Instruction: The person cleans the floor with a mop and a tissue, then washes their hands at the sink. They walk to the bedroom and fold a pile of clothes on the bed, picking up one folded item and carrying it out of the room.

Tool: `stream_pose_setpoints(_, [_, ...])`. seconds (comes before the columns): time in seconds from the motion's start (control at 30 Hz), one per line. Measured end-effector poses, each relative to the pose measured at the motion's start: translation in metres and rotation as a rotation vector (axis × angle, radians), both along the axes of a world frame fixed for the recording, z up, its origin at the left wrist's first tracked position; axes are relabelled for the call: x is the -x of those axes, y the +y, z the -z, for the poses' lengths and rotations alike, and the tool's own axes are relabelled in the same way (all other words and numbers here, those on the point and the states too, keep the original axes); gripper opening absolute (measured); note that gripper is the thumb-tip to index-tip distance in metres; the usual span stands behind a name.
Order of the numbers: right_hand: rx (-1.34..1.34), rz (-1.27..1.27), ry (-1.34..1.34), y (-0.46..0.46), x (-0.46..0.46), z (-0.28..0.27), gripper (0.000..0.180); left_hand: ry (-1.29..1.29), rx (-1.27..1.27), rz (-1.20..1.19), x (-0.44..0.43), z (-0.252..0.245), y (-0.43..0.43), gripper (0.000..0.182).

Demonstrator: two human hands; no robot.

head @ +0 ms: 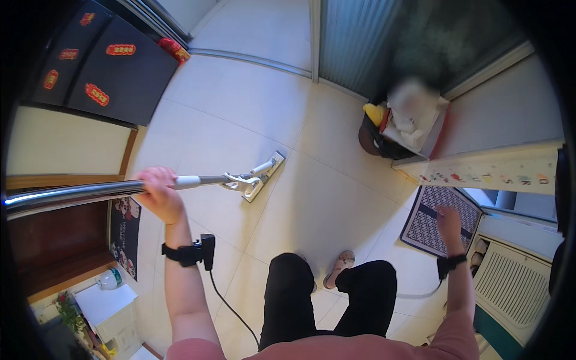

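Observation:
My left hand (pixel 159 191) is wrapped around the metal pole of a flat mop (pixel 198 181), just by a white collar on the pole. The shiny pole runs off toward the left edge of the view. Its flat head (pixel 264 177) rests on the tiled floor (pixel 342 198) ahead of my feet, with a white hinge bracket on top. My right hand (pixel 448 225) hangs out to the right, above a patterned doormat in the picture, and no object shows in it. Its fingers are loosely curled and partly blurred. Both wrists wear black straps, the left one with a boxy device and cable.
A dark refrigerator (pixel 121 63) with red stickers stands at upper left. A dark doormat (pixel 127 238) lies by a brown door. At upper right are a bin with a black bag (pixel 391 146) and an open box (pixel 441 126). A louvred cabinet (pixel 508 279) stands lower right, near a patterned mat (pixel 423 225).

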State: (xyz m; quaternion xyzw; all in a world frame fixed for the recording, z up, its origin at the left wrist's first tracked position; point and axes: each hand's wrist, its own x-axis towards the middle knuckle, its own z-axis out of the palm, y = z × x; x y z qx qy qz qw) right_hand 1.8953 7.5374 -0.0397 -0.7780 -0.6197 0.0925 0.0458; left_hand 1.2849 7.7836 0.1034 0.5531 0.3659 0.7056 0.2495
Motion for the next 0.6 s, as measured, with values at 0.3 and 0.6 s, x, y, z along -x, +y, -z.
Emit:
stream_pose_setpoints(0.3, [0.564, 0.596, 0.149, -0.245, 0.002, -0.133, 0.02, 0.194, 0.488, -0.15, 0.004, -0.022, -0.025, 0.014])
stream_pose_setpoints(0.6, [0.101, 0.588, 0.512, -0.221, 0.094, -0.363, 0.021, 0.694, 0.632, 0.198, -0.025, -0.092, -0.09, 0.01])
